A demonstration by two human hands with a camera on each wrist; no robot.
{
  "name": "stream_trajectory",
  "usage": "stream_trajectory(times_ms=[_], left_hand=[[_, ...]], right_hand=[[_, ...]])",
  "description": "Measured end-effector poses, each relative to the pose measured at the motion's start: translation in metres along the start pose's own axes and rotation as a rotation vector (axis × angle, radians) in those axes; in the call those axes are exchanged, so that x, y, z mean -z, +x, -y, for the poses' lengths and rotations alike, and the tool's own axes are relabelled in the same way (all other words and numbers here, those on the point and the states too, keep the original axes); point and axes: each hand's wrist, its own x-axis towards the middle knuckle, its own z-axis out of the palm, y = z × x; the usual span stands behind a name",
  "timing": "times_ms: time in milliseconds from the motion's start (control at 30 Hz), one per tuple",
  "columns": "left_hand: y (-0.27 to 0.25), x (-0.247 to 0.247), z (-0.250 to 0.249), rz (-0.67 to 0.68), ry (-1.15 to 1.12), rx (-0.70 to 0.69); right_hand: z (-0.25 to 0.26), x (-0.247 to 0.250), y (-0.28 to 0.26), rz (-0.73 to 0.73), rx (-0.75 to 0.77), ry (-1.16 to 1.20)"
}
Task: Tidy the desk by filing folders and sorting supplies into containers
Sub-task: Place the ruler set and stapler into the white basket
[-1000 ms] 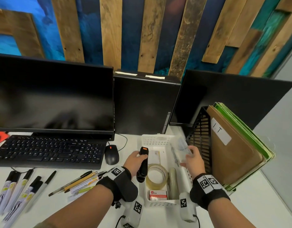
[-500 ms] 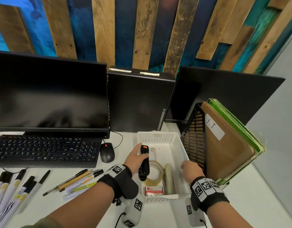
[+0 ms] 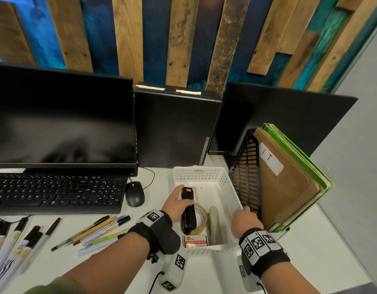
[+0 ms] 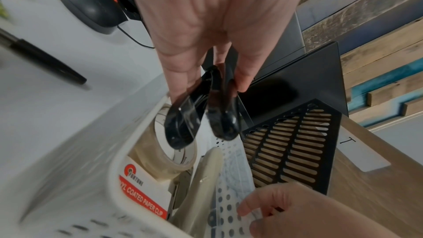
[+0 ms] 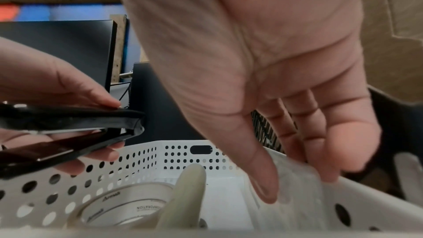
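My left hand (image 3: pixel 178 203) grips a black stapler (image 3: pixel 188 211) and holds it just above the white perforated basket (image 3: pixel 199 172). Under it in the basket lie a clear tape roll (image 4: pixel 164 151), a beige stapler-like item (image 3: pixel 214 223) and a paper clip box (image 3: pixel 196 240). At the basket's right wall, my right hand (image 3: pixel 245 218) pinches a clear plastic packet (image 5: pixel 297 196) between thumb and fingers. To the right, a black file holder (image 3: pixel 245 177) holds brown and green folders (image 3: pixel 289 187).
A keyboard (image 3: pixel 56 192) and mouse (image 3: pixel 135 194) sit left of the basket, below a monitor (image 3: pixel 62 124). Pens and a pencil (image 3: pixel 94 230) and several markers (image 3: pixel 9 247) lie on the white desk at the left. A PC tower (image 3: pixel 177 130) stands behind the basket.
My right hand has come down with the clear packet from above the basket to its right wall. The left hand has lowered the stapler a little over the tape roll.
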Motion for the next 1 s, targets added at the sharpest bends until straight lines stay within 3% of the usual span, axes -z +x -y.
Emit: stream_trajectory(times_ms=[200,300,367,433,500,600,700,833,933,1000], left_hand=[[-0.001,0.0,0.0,-0.006,-0.048,0.009],[0.0,-0.001,0.0,-0.002,-0.062,0.004],[-0.001,-0.005,0.001,0.005,-0.066,-0.008],[-0.001,-0.009,0.001,0.025,-0.071,-0.008],[-0.001,-0.013,0.002,0.041,-0.044,-0.002],[0.002,-0.015,0.001,0.068,0.027,-0.01],[0.006,-0.015,-0.001,0.095,0.129,-0.044],[0.006,-0.004,-0.003,-0.008,0.412,-0.217],[0.008,0.008,0.001,-0.128,0.567,-0.299],[0.011,0.014,0.005,-0.141,0.625,-0.268]], right_hand=[[0.006,0.004,0.001,-0.056,0.043,0.057],[0.013,0.005,0.007,-0.058,0.236,0.466],[0.021,0.004,0.002,0.121,0.323,0.894],[0.03,0.002,-0.004,0.358,0.359,1.144],[0.033,-0.001,-0.005,0.495,0.384,1.229],[0.03,0.0,-0.003,0.55,0.396,1.298],[0.021,0.004,0.002,0.547,0.407,1.326],[0.007,0.008,0.021,0.315,0.243,1.264],[-0.004,0.01,0.032,0.085,0.182,0.838],[-0.007,0.008,0.034,0.04,0.148,0.571]])
